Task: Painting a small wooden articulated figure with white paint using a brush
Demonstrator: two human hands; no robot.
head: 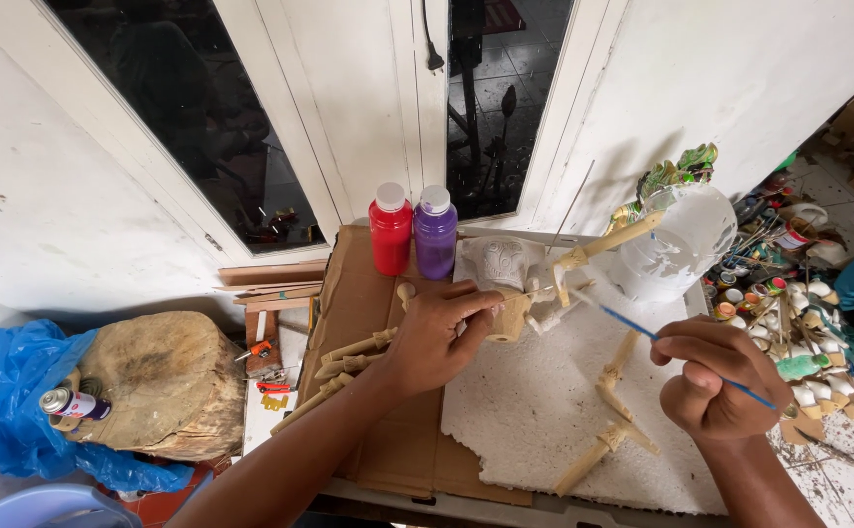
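Red bottle [390, 231] beside purple bottle [436, 233] by the window; labelled spray can [73, 404] far left.

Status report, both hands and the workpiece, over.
Left hand gripping wooden puppet piece. Right hand holding blue paintbrush, tip near piece. Nothing between.

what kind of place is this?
Likely a small craft workshop for painting wooden puppets: the left hand holds a bare wooden puppet, the right hand a thin brush, with paint bottles close by.
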